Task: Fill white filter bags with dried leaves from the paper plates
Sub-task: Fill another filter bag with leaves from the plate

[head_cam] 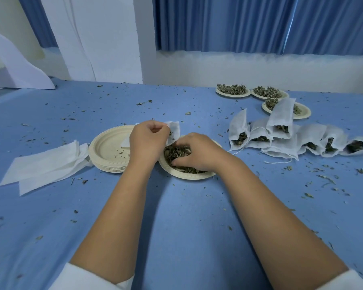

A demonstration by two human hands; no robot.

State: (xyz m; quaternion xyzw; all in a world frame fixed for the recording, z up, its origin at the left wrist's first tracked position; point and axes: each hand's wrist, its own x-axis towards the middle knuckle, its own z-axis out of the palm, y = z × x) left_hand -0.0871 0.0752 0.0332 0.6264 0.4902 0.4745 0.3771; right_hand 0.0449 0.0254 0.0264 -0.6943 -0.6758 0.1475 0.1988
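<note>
Now right hand [197, 151] palm-down among leaves [172, 153]

Blue curtains [260, 24] flank a white pillar [113, 38] (far side) — blue tablecloth [187, 206] below.

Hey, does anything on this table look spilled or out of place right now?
Yes: leaf crumbs are scattered all over the blue table cover, with many at the right near the filled bags. One upright bag sticks up in front of a far plate, hiding part of it.
</note>
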